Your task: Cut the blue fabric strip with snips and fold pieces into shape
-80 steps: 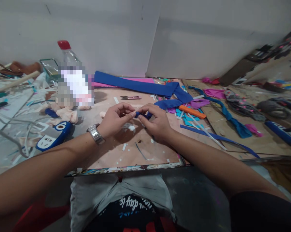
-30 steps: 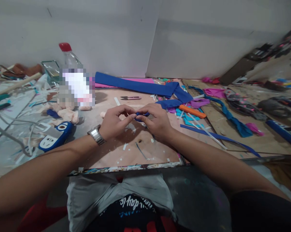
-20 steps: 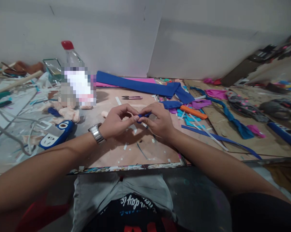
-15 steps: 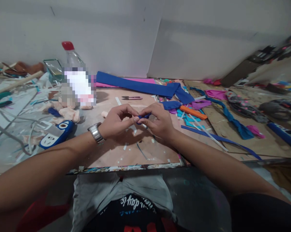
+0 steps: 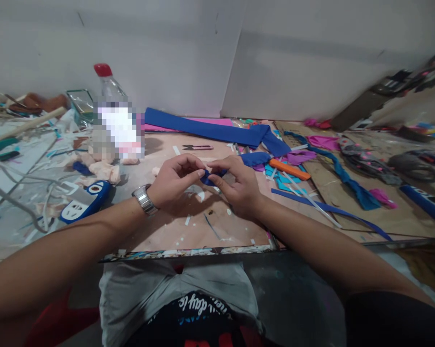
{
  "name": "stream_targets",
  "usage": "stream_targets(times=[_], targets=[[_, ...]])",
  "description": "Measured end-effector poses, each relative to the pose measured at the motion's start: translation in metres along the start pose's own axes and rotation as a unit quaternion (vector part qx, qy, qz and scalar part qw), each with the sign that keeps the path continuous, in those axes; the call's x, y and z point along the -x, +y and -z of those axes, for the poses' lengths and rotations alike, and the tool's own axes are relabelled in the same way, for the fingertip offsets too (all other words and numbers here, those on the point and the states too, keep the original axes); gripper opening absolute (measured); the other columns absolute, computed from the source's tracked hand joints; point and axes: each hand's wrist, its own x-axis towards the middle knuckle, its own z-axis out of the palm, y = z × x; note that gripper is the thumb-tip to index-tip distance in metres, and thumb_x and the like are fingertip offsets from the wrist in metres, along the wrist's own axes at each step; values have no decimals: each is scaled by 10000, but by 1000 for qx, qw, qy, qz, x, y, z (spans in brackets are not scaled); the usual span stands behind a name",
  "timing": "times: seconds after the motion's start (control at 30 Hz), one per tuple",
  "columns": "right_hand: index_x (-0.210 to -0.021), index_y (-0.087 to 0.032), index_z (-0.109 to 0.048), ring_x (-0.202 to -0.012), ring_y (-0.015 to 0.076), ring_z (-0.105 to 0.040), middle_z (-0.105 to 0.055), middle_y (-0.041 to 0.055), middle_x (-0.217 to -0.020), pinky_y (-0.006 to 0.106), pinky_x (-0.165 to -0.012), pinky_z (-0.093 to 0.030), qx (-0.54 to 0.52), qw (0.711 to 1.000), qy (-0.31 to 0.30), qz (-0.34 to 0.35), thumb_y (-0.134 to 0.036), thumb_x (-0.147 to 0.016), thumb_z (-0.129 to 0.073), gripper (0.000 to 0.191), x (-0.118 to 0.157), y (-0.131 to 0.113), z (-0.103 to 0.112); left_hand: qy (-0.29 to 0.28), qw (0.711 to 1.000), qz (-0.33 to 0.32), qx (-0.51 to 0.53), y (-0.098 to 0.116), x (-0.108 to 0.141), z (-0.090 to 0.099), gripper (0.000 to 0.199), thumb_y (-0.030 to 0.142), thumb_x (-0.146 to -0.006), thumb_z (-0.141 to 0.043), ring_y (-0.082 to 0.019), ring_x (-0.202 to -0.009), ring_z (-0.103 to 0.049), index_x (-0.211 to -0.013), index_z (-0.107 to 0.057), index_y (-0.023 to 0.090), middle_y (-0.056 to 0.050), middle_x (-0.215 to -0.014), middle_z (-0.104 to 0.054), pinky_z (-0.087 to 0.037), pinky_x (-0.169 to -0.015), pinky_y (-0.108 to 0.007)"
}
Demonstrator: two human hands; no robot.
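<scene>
Between my two hands is a small piece of blue fabric (image 5: 208, 179), held just above the table. My left hand (image 5: 177, 180), with a metal watch at the wrist, pinches its left end between thumb and forefinger. From the other side my right hand (image 5: 239, 185) grips it with thumb and bent fingers, which cover part of it. A longer blue fabric strip (image 5: 203, 131) runs along the back of the table and reaches down behind my right hand; whether the two join is hidden. Thread snips (image 5: 197, 147) lie beyond my hands.
To the left are a red-capped bottle (image 5: 103, 70), a blue-and-white power strip (image 5: 85, 200) with cables, and beige fabric scraps (image 5: 104, 171). An orange utility knife (image 5: 289, 169), a thin blue strip (image 5: 329, 208) and a teal strip (image 5: 347, 180) lie to the right. A wall stands behind.
The left fingertips have shifted slightly along the blue fabric, and more of it shows between my hands. The pinch of both hands stays in nearly the same place.
</scene>
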Motion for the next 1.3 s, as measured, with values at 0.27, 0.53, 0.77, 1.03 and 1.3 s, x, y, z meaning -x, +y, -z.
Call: stream_targets(times=[0.27, 0.53, 0.77, 1.03, 1.3], targets=[[-1174, -279, -703, -866, 200, -682, -753, 11, -931, 404, -885, -513, 10, 1000, 13, -17, -324, -975, -697, 204, 1, 0, -1, -1, 1000, -8, -17, -1, -1, 0, 206, 364, -886, -786, -167, -840, -738, -936, -766, 165, -73, -906, -792, -606, -795, -287], [-1153, -263, -708, -874, 195, -674, -751, 16, -947, 391, -880, -498, 5, 1000, 4, 4, -290, -977, -692, 179, -1, 2, 1, -5, 999, -13, -37, -6, 0, 1, 271, 400, -852, -821, -195, -906, -758, -995, -792, 172, -97, -998, -814, -610, -841, -322], [-1266, -297, -705, -918, 209, -665, -711, 41, -985, 412, -887, -519, -7, 999, -31, 2, -345, -1025, -609, 264, 0, 8, -2, -17, 1000, 16, -4, -4, 2, -1, 352, 392, -870, -811, -184, -862, -761, -1099, -653, 179, -65, -938, -791, -601, -806, -317], [-1183, -278, -714, -977, 221, -659, -715, 55, -1030, 416, -902, -518, -37, 999, -31, 2, -297, -1025, -604, 193, 1, 10, -5, -31, 998, 36, 32, -2, 0, -4, 460, 450, -842, -825, -168, -875, -728, -1101, -542, 197, -49, -964, -728, -581, -784, -293], [-1151, -256, -668, -968, 224, -654, -704, 53, -1034, 415, -905, -515, -29, 999, -10, -21, -315, -1019, -605, 158, 1, 7, -6, -63, 991, 109, 47, -10, -3, -2, 336, 480, -878, -756, -120, -705, -609, -833, -644, 167, -8, -760, -631, -512, -725, -285]])
